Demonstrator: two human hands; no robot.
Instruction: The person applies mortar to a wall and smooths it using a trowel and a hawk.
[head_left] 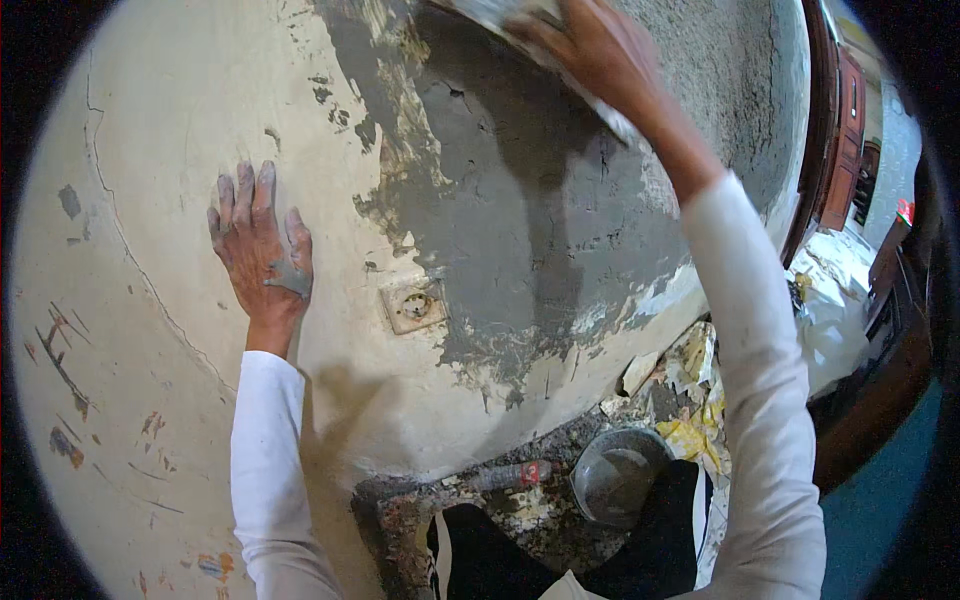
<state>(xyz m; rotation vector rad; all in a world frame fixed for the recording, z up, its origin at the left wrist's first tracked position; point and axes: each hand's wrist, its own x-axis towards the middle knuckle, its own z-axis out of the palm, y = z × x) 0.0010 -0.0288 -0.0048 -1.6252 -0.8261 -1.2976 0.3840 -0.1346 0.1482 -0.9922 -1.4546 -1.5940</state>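
My left hand lies flat against the cream wall, fingers stretched upward, with grey plaster smeared near its thumb. Up at the top of the view, my right hand grips a long, pale plastering trowel, slightly blurred. Its blade slants from upper left to lower right across the wet grey plaster; whether its full length touches the wall cannot be made out. Part of the trowel is hidden by my fingers and the upper picture edge. A square wall socket sits between the bare wall and the plastered patch.
Below, between my legs, a bucket stands on the rubble-strewn floor. Left of it lies a clear plastic bottle. Crumpled yellow plastic and broken wall pieces lie to its right. Farther right are white sheeting and a wooden door.
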